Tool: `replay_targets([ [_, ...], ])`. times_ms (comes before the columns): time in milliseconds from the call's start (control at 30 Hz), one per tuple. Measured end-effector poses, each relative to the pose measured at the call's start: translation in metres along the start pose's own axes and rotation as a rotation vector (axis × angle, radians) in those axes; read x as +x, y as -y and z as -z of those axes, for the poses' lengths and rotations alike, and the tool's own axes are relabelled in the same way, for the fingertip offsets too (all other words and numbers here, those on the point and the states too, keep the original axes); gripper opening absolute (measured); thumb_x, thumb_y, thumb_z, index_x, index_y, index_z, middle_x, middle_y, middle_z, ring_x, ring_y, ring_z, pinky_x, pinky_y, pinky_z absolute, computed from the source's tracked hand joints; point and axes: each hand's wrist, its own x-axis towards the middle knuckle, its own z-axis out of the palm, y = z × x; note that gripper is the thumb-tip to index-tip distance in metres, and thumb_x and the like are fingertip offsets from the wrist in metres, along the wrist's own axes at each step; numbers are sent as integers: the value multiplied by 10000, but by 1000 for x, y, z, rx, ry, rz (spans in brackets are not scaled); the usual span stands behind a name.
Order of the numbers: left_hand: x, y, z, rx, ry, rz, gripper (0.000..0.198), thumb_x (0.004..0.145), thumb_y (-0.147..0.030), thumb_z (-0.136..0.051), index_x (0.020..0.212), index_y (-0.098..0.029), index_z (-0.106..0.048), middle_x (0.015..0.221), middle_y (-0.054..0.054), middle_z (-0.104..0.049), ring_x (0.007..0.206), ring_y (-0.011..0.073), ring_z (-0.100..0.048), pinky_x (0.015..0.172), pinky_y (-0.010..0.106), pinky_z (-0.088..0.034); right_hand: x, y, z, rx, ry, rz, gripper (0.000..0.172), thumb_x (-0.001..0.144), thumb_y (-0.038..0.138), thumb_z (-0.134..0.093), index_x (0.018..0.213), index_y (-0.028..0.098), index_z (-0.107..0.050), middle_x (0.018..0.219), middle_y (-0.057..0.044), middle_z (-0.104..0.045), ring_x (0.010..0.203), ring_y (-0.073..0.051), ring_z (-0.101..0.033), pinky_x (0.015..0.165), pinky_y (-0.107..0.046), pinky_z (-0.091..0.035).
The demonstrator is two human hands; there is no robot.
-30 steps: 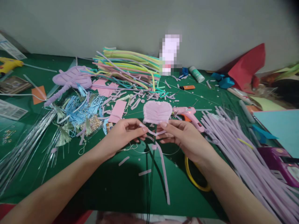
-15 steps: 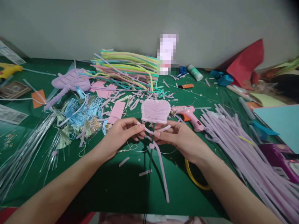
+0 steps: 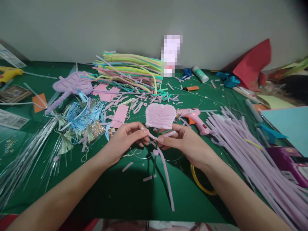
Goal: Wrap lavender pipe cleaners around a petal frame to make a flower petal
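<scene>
My left hand [image 3: 134, 134] pinches one end of a short lilac pipe cleaner [image 3: 153, 136]. My right hand [image 3: 180, 137] grips the same pipe cleaner across a thin dark green stem [image 3: 157, 141]; its other end pokes out over my right fingers. Atop the stem is a fuzzy lilac-pink flower head [image 3: 160, 116] made of pipe cleaners pressed side by side. Below my hands, a small lilac bead-like lump [image 3: 155, 152] sits on the stem, and a longer lilac strip [image 3: 167, 179] hangs down beside it. Some of my fingers are hidden behind the work.
Right of my hands lie a pink glue gun [image 3: 194, 118], a yellow ring [image 3: 202, 184] and a bundle of lilac pipe cleaners [image 3: 250, 166]. Blue tassels [image 3: 81, 110] and a finished-looking lilac piece [image 3: 73, 85] lie left. Coloured pipe cleaners [image 3: 130, 69] and cut bits are behind.
The pipe cleaner between my hands has shifted slightly, its right end now lying lower and closer to my right fingers. The flower head has dipped a little; both hands stay nearly in place.
</scene>
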Motion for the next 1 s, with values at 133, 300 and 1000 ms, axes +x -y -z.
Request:
replay_targets([
  [133,0,2,0,-45,1,0,222,808,-356,-693,719,-175,-601,684,-20,-663,677,124,-632,626,222,-460,0,0,0,0,6,0,320,672,338,-822,940,206,-705,768,-1,-748,732,-156,-710,682,-264,-546],
  [300,0,2,0,-64,7,-4,224,814,-344,-694,708,-168,-604,676,-17,-662,670,112,-624,621,209,-459,0,-1,1,15,9,5,301,666,333,-829,911,208,-706,751,8,-744,723,-140,-706,671,-241,-545],
  [1000,-7,3,-17,-3,175,211,183,780,-319,-739,798,-141,-703,777,42,-735,624,108,-654,641,215,-516,3,0,-2,75,-117,29,332,622,243,-833,913,202,-678,691,34,-689,636,-102,-629,668,-236,-530],
])
